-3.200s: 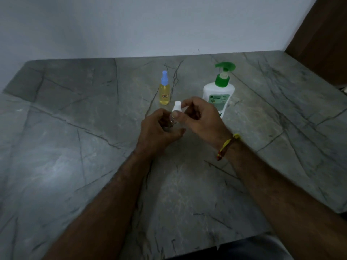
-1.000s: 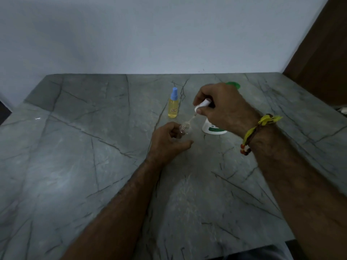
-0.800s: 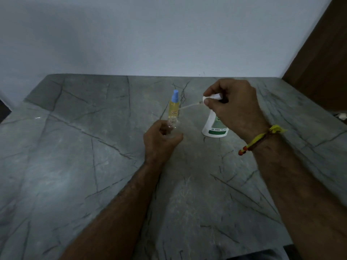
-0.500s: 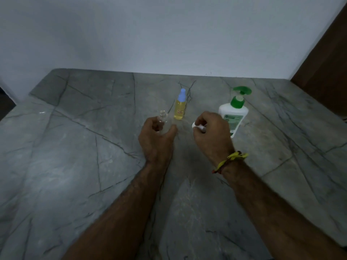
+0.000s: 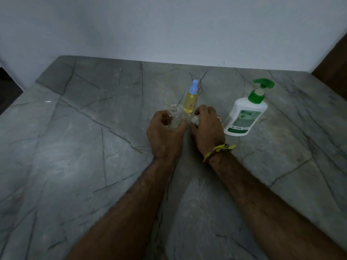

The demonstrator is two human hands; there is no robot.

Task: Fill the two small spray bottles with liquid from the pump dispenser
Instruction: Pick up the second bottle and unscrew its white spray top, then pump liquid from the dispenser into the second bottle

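Note:
My left hand (image 5: 165,136) grips a small clear spray bottle (image 5: 174,117) that stands upright on the table with its neck uncovered. My right hand (image 5: 207,131) rests right beside it, fingers closed around the white spray cap (image 5: 194,120) taken off that bottle. Just behind both hands stands a second small spray bottle (image 5: 190,99) with yellow liquid inside and a blue cap on. The white pump dispenser (image 5: 244,115) with a green pump head stands to the right of my right hand, untouched.
Everything sits on a grey marble table (image 5: 84,147) whose far edge meets a white wall (image 5: 169,25). A brown wooden panel (image 5: 336,62) rises at the far right corner. The table's left edge drops into a dark gap.
My right hand lifted the white spray cap with its tube out of the clear bottle, swung it to the right, then brought it down beside my left hand. The clear bottle shifted slightly left.

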